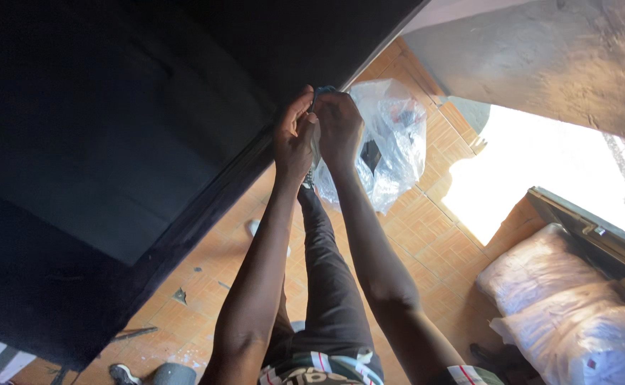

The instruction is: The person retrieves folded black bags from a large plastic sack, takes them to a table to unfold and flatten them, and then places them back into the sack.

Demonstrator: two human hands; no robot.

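At the bottom edge, a patterned waistband (327,367) and a dark trouser leg (330,285) are seen, the leg stretched out over the orange tiled floor (426,235). 2 bare forearms are extended up the frame from there. The left hand (295,139) and the right hand (339,128) are brought together, touching, against the lower edge of a large black panel (113,142) that fills the upper left of the view. Both hands are closed, and a small blue-grey piece (321,91) is pinched between their fingertips; what it is cannot be told, since most of it is hidden by the fingers. A thin dark strand (308,178) is seen hanging down from between the hands.

Just behind the right hand, and touching it as far as can be judged, a clear plastic bag (391,142) is seen, crumpled, with a dark object (371,153) inside. A few small scraps (181,296) are scattered on the floor near the panel's edge.

To the right, 2 white padded bundles (540,267) wrapped in plastic are lying beside a dark frame (590,228). Farther off, a bright patch of sunlight (533,164) is cast on the floor, and a rough grey wall (555,57) is seen above it.
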